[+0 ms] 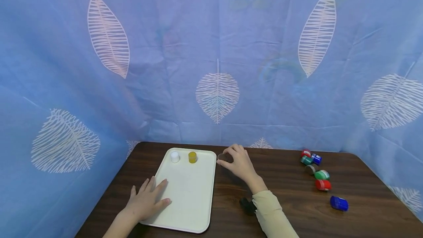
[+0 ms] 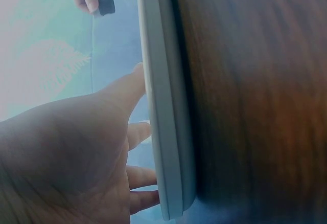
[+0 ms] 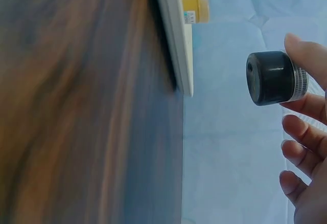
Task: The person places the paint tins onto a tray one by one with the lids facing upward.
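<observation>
Between thumb and forefinger my right hand (image 1: 238, 161) pinches a small black paint jar (image 3: 271, 78) by its clear ribbed lid, held in the air just right of the tray. The other fingers of that hand are spread away from the jar in the right wrist view. My left hand (image 1: 145, 200) lies with fingers spread over the left side of a cream tray (image 1: 188, 201), its thumb and fingertips at the surface. Toward the tray's far edge stand a white jar (image 1: 174, 157) and a yellow jar (image 1: 192, 157).
On the right of the dark wooden table (image 1: 281, 179) lie several jars on their sides, including a red jar (image 1: 323, 185), a green jar (image 1: 322, 175) and a blue jar (image 1: 339, 203). A blue curtain (image 1: 218, 47) with white leaves hangs behind the table.
</observation>
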The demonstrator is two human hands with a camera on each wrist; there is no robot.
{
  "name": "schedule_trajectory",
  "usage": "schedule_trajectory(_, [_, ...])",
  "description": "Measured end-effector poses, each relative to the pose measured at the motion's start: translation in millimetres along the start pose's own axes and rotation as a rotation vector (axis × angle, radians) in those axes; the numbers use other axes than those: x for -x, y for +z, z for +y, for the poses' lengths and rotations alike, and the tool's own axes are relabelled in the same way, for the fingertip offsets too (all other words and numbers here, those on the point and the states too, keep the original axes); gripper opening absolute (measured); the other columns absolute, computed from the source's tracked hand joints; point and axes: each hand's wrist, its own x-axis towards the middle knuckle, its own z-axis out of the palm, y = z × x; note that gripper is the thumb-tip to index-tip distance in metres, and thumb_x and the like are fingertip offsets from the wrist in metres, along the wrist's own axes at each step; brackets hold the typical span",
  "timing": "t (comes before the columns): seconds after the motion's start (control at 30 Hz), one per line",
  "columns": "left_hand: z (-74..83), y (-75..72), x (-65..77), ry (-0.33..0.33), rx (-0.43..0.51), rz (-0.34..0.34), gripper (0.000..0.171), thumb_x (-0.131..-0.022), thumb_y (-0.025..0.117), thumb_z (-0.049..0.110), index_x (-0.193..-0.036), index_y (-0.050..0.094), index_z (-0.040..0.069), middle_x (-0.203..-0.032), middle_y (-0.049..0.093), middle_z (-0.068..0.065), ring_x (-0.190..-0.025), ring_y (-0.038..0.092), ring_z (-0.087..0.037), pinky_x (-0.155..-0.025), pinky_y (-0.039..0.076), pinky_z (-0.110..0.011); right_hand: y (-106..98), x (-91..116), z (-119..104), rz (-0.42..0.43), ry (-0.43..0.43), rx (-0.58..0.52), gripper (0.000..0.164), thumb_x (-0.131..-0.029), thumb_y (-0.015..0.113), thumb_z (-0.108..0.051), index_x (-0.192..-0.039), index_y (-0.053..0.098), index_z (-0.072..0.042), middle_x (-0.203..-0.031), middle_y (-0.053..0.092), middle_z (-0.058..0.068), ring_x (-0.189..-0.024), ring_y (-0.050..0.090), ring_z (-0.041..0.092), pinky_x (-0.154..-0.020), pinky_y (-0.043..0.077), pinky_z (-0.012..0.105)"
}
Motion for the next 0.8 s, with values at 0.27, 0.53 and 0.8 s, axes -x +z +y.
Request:
schedule_trajectory(0.27, [-1.4,2.1,-0.1,0.007,-0.004,0.018,0.076,-0.089,0.053,0.064,-0.149,0.040,0.020,-0.155,0.027,-0.031,-0.143,0.023,-0.053,-0.104,0.010,-0.082,16,-12,-8,-0.021,0.135,-0.087,0.034,-0.081,0.078,-0.041,-0.103,0.070,-0.017,-0.103,0.059,0.003,-0.095,0.048,0.022,-0.088,0.042,0.045])
schedule_trajectory(0.53, [1.1,1.6,-2.6,0.000,-0.008,0.014,0.075,-0.089,0.054,0.063,-0.149,0.040,0.020,-0.155,0.027,-0.031,-0.143,0.023,-0.053,-0.104,0.009,-0.081,35,-19,-7,-0.081,0.217,-0.114,0.037,-0.084,0.075,-0.042,-0.109,0.069,-0.016,-0.111,0.058,0.007,-0.104,0.049,0.027,-0.094,0.042,0.051])
schedule_trajectory(0.8, [1.4,0.3,-0.3,-0.008,-0.007,0.008,0.075,-0.089,0.054,0.062,-0.148,0.041,0.019,-0.155,0.027,-0.031,-0.143,0.024,-0.053,-0.104,0.011,-0.081,49,-19,-4,-0.145,0.272,-0.120,0.038,-0.084,0.074,-0.042,-0.112,0.069,-0.017,-0.110,0.057,0.008,-0.104,0.048,0.028,-0.093,0.042,0.052])
